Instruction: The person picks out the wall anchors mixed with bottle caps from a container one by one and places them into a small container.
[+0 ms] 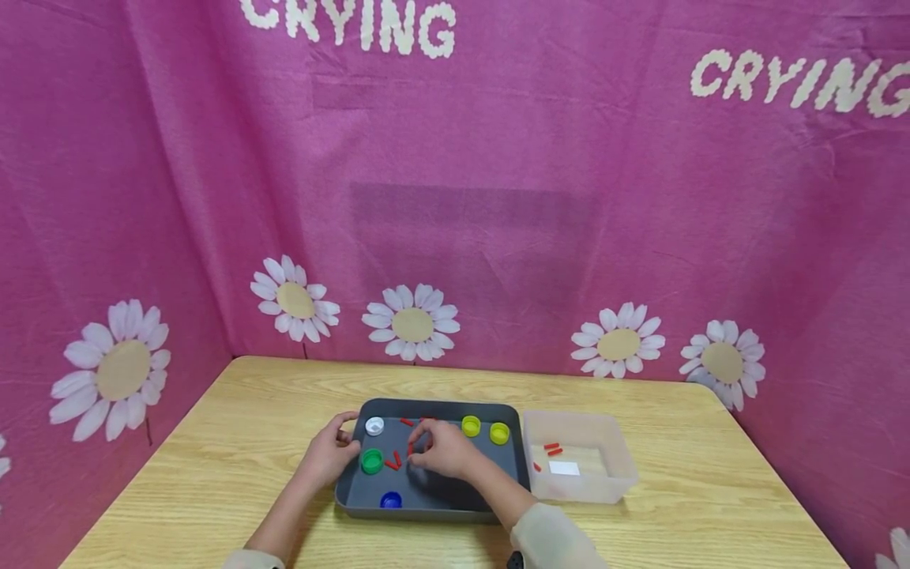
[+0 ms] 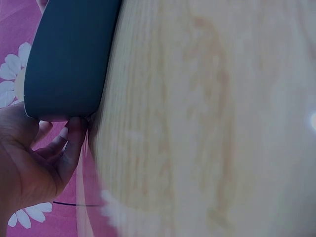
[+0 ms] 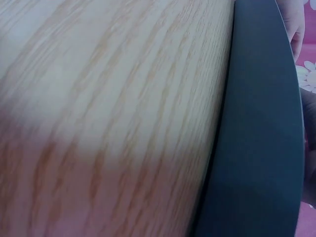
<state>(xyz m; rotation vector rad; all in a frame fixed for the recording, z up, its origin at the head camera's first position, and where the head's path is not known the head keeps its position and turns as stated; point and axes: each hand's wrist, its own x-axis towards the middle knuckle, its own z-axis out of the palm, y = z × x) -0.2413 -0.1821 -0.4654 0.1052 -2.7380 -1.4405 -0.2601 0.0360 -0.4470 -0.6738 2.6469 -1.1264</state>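
A dark grey tray point(image 1: 455, 514) lies on the wooden table. My left hand point(image 1: 330, 452) holds its left end; in the left wrist view the bent fingers point(image 2: 74, 143) touch the tray's end wall. Over the tray's middle, my right hand point(image 1: 449, 450) pinches a small red stick point(image 1: 410, 449), partly hidden by the fingers. Left of that hand lie more red sticks point(image 1: 392, 465) beside a green bottle cap point(image 1: 372, 461). A white cap point(image 1: 374, 427) sits at the back left, a blue cap point(image 1: 391, 500) at the front. Two yellow caps point(image 1: 471, 426) stand at the back right.
Right beside the tray stands a clear plastic box point(image 1: 618, 466) with a few red sticks point(image 1: 553, 452) and a white label point(image 1: 564, 469) in it. The wooden table point(image 1: 711, 490) extends around both. A pink curtain point(image 1: 498, 158) with daisies hangs behind and at the sides.
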